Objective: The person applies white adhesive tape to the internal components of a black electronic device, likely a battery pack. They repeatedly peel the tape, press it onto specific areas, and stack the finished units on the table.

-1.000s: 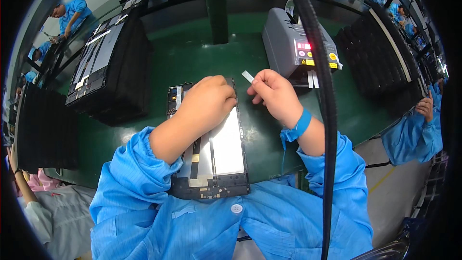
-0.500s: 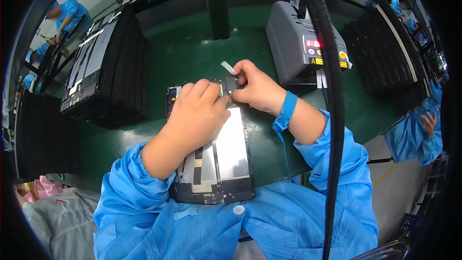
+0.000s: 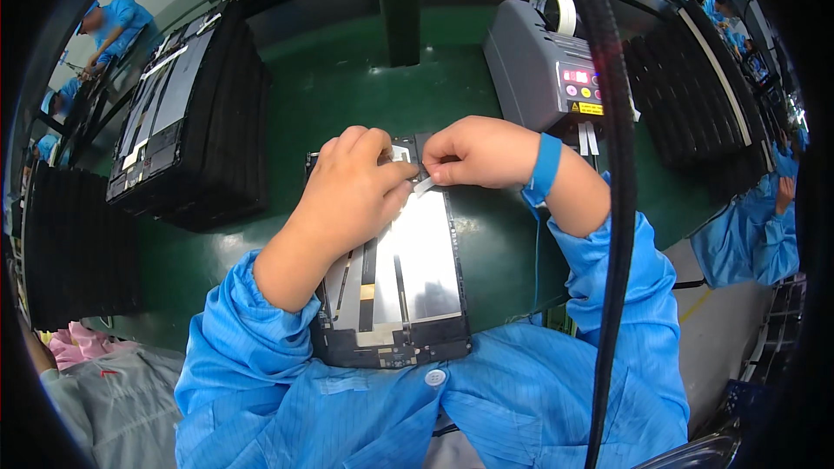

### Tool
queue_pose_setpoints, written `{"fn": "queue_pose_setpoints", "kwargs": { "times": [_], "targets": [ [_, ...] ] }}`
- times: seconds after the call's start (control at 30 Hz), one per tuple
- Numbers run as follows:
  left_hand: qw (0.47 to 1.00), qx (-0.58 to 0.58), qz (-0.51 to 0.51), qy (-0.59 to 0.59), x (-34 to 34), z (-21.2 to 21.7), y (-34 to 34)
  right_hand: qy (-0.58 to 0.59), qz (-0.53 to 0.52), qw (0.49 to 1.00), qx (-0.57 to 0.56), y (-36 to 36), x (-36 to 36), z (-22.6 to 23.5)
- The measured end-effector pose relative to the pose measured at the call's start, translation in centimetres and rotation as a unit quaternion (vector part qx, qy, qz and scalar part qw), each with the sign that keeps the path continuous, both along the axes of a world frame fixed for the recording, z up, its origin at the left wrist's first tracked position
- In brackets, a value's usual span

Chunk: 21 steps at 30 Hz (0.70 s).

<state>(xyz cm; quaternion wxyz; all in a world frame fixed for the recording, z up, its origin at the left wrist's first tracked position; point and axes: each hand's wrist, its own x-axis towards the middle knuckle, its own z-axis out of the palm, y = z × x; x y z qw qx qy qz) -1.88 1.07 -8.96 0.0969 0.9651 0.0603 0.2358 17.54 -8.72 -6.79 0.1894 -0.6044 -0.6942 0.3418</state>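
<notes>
Pinching white strip, right hand

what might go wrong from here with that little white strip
The white strip is pinched in the right hand just over the panel; it might land crooked or fold. The left hand covers part of the panel and could nudge it. The cord from the blue wrist strap might snag.
</notes>
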Motion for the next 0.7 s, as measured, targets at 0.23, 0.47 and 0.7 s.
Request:
{"fn": "queue_pose_setpoints", "kwargs": {
  "times": [0.23, 0.47, 0.7],
  "targets": [
    [0.999, -0.043, -0.021, 0.002, 0.3, 0.0, 0.8, -0.083, -0.001, 0.997, 0.005, 1.5, 0.0, -0.5],
    [0.995, -0.096, -0.007, 0.015, 0.8, 0.2, 0.8, -0.131, 0.029, 0.991, 0.028, 2.0, 0.0, -0.2],
    [0.995, -0.095, 0.020, 0.020, 0.8, 0.1, 0.4, -0.122, -0.006, 0.991, -0.050, 2.6, -0.4, 0.4]
  ]
}}
